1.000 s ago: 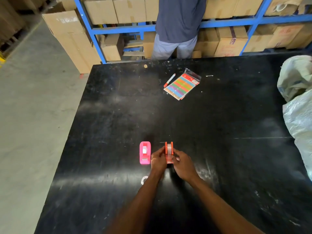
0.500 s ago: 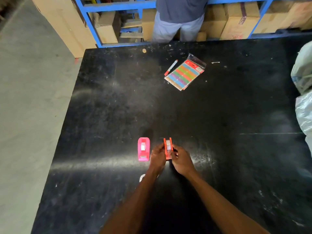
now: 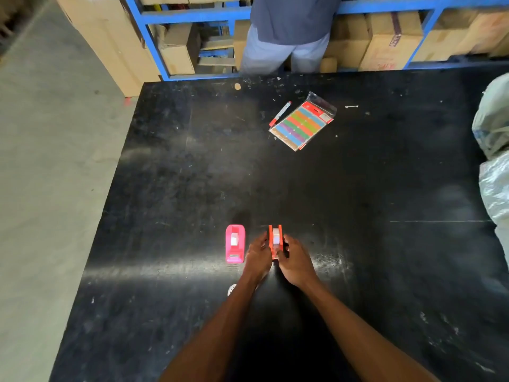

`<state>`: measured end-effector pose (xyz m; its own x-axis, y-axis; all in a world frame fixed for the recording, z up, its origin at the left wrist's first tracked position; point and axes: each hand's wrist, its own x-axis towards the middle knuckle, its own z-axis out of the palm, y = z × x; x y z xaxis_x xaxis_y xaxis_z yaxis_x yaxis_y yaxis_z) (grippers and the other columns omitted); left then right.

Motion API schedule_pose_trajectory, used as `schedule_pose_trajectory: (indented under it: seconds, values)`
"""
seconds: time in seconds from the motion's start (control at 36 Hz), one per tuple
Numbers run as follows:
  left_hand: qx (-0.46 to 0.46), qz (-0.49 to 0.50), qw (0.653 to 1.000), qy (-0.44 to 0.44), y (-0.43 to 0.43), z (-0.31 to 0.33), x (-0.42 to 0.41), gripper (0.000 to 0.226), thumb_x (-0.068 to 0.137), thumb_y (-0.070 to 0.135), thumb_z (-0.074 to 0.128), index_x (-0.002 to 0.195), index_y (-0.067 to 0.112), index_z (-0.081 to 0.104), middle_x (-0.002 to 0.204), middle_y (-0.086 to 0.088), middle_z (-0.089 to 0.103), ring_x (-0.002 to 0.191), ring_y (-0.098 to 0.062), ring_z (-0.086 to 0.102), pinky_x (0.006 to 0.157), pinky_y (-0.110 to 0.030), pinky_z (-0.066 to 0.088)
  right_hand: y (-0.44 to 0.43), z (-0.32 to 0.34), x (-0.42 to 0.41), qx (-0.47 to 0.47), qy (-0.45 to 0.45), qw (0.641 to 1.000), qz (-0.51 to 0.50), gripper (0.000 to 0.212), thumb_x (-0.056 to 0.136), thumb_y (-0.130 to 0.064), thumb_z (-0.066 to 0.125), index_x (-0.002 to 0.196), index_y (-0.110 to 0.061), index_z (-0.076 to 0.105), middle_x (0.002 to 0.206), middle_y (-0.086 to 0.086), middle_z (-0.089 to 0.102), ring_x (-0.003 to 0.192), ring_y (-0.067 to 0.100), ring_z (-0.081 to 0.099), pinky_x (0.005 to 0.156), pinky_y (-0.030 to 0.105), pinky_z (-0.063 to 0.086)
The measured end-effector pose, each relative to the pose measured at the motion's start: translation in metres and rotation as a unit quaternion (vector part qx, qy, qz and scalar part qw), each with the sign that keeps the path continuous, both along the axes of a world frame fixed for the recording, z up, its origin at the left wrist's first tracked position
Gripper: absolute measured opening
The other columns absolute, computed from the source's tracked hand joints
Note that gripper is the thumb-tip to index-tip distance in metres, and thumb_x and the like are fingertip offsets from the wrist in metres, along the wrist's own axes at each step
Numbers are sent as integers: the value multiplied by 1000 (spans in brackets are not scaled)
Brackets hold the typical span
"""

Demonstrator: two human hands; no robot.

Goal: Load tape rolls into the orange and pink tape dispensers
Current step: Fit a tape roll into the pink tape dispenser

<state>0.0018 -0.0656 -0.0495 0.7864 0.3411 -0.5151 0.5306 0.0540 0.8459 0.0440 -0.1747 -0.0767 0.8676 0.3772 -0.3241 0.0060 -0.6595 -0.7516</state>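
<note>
The orange tape dispenser [image 3: 275,238] stands on the black table [image 3: 358,244], with a pale tape roll showing in its slot. My left hand [image 3: 257,253] grips its left side and my right hand [image 3: 296,260] grips its right side. To the left, apart from my hands, the pink tape dispenser [image 3: 235,243] lies flat with a whitish roll in its well. A small white round thing [image 3: 232,289] peeks out beside my left forearm; it is mostly hidden.
A packet of coloured strips [image 3: 303,124] and a red-capped marker [image 3: 280,113] lie at the far middle of the table. Plastic sacks [image 3: 494,150] crowd the right edge. A person [image 3: 289,31] stands at the blue shelving [image 3: 192,75] with cartons beyond the table.
Both hands stay on the orange dispenser with only small finger shifts. The camera has tilted down, so the table's far edge sits higher in view.
</note>
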Motion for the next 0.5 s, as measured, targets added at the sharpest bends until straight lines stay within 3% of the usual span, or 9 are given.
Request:
schedule_pose_trajectory:
  seconds: [0.08, 0.14, 0.22, 0.31, 0.39, 0.44, 0.5]
  values:
    - [55, 13, 998, -7, 7, 14, -5, 31, 100, 8, 47, 125, 18, 62, 120, 4, 67, 107, -12, 66, 91, -18, 48, 0, 14, 0, -26, -23, 999, -29, 38, 94, -24, 57, 131, -13, 55, 123, 10, 62, 115, 27, 58, 98, 41, 47]
    - [79, 35, 996, -10, 18, 18, -10, 40, 99, 3, 46, 136, 15, 55, 132, 3, 59, 124, -13, 56, 101, -18, 41, 2, 19, 1, -44, -60, 997, -24, 40, 93, -21, 58, 132, -11, 54, 125, 13, 60, 117, 29, 56, 100, 42, 45]
    - [144, 37, 988, -49, 44, 13, -19, 45, 91, 9, 56, 130, 30, 59, 133, 4, 61, 121, -18, 62, 95, -15, 49, 9, 26, 5, -61, -106, 992, 16, 33, 90, -20, 58, 121, -13, 61, 116, 12, 62, 111, 33, 57, 96, 46, 46]
    - [214, -18, 975, -52, 78, 7, -30, 60, 76, 29, 61, 136, 28, 53, 134, 8, 59, 117, -19, 62, 98, -35, 52, 22, 30, 8, -61, -120, 988, 73, 30, 87, -24, 55, 114, -15, 66, 109, 10, 64, 105, 34, 61, 93, 45, 49]
    - [246, -100, 964, -30, 108, 3, -40, 81, 72, 24, 75, 145, 25, 41, 147, -5, 49, 131, -27, 51, 107, -47, 47, 40, 30, 7, -81, -138, 976, 151, 27, 89, -23, 61, 115, -18, 66, 113, 6, 64, 110, 29, 59, 100, 44, 44]
    - [272, -174, 946, 0, 116, 8, -43, 94, 70, 17, 85, 150, 15, 36, 152, -11, 41, 139, -30, 42, 114, -48, 39, 51, 31, 5, -104, -157, 962, 197, 29, 90, -24, 64, 119, -20, 64, 117, 5, 62, 114, 28, 57, 102, 41, 38]
    - [264, -214, 941, 7, 120, 8, -46, 101, 68, 13, 90, 151, 10, 32, 150, -12, 40, 138, -28, 42, 113, -47, 41, 63, 34, 1, -128, -174, 948, 234, 35, 91, -25, 62, 125, -20, 60, 122, 6, 60, 116, 27, 55, 99, 38, 35]
